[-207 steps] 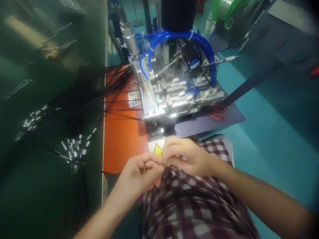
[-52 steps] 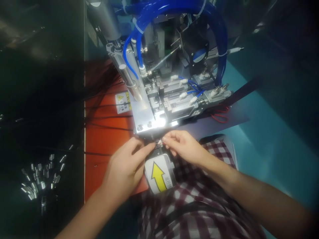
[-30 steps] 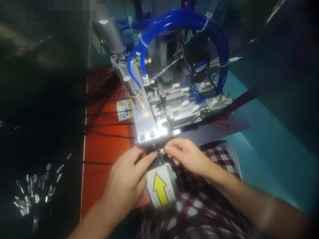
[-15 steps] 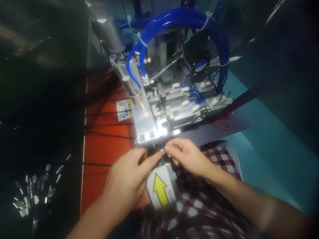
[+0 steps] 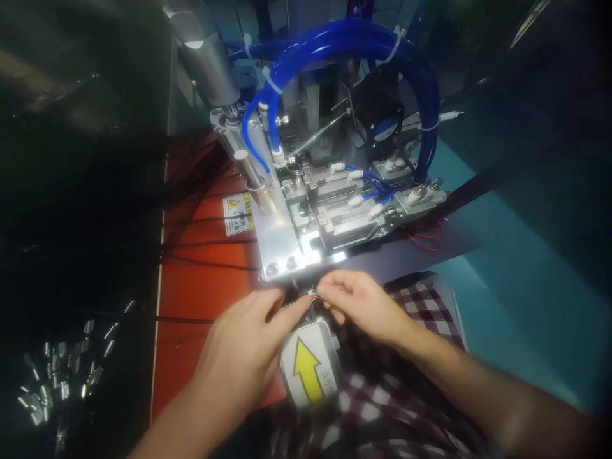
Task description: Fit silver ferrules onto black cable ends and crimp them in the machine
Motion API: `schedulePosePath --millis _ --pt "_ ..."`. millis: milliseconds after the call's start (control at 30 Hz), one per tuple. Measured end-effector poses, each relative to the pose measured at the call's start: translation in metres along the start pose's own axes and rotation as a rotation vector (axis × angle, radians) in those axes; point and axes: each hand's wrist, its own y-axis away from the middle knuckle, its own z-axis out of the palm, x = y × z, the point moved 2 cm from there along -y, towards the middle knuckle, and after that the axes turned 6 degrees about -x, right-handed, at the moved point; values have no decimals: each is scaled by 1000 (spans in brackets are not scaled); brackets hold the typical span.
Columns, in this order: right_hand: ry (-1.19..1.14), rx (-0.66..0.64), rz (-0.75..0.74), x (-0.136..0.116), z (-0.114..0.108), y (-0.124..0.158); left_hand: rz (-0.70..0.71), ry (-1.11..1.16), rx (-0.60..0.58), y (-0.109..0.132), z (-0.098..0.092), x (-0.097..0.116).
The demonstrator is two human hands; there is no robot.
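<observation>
My left hand [image 5: 246, 341] is closed just below the front edge of the metal machine [image 5: 282, 248], thumb stretched toward the right. At its thumb tip, thin bare-looking wire ends [image 5: 312, 293] stick out in a small fan, whitish with a bit of red. A black cable [image 5: 186, 319] runs from the left under this hand; whether it is the one gripped is hidden. My right hand [image 5: 361, 303] pinches at the same wire ends, with a short red strand showing by its fingertips.
Beneath the hands is a white plate with a yellow arrow [image 5: 307, 370]. Blue air tubes [image 5: 354, 41] arch over the machine. More black cables cross the orange panel [image 5: 210, 287] beside a warning label [image 5: 238, 214]. Small shiny metal pieces [image 5: 60, 382] lie at lower left.
Both hands stay at the wire ends with hardly any movement. The strands look slightly more spread, and the view has shifted a little.
</observation>
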Motion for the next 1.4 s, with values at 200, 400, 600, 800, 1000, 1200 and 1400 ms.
schedulePosePath --millis 200,400,600,800,1000,1200,1400 --pt "-1 28 -14 3 1 8 -23 25 -7 3 4 -2" --pt "38 68 -25 4 5 7 -31 9 -16 3 3 0" --pt "226 95 -119 4 3 7 -13 -85 -21 -1 -1 2" --pt "379 129 -223 0 2 7 -11 -104 -39 -3 -4 5" --pt "414 69 -238 0 -2 5 10 -87 -43 -4 -4 3" --pt "537 75 -236 -7 -3 6 25 -83 -81 -4 -7 2" --pt "599 98 -205 -12 -3 7 27 -113 -59 -8 -9 5"
